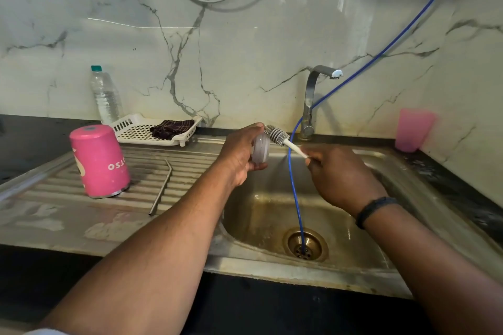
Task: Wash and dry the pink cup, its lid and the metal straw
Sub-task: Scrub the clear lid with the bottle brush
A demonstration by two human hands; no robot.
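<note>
A dark counter (32, 141) runs across the middle of the frame, with a stainless steel sink (275, 215) sunk into it at lower right and a ribbed drainboard (68, 198) to its left. Behind rises a white marble-patterned wall (245, 35) with grey veins. A steel tap (313, 100) stands at the back of the sink, and a blue hose (295, 198) drops from the upper right of the frame down into the brass-coloured drain (304, 245).

The pink cup (99, 160) stands upside down on the drainboard at centre left, white lettering on its side. The metal straw (162, 187), bent near its top, lies on the ribs just to the right of the cup. The lid (261, 148), pale and translucent, is held above the sink at frame centre: the left hand (239, 155) has its grip curled around it. The right hand (340, 174) pinches the white handle of a grey bristle brush (277, 136), whose head touches the lid's upper edge.

At the back left sit a clear water bottle (104, 95) with a green cap and a white slotted tray (152, 130) holding a dark cloth (172, 128). A pink plastic tumbler (413, 129) stands at the right.
</note>
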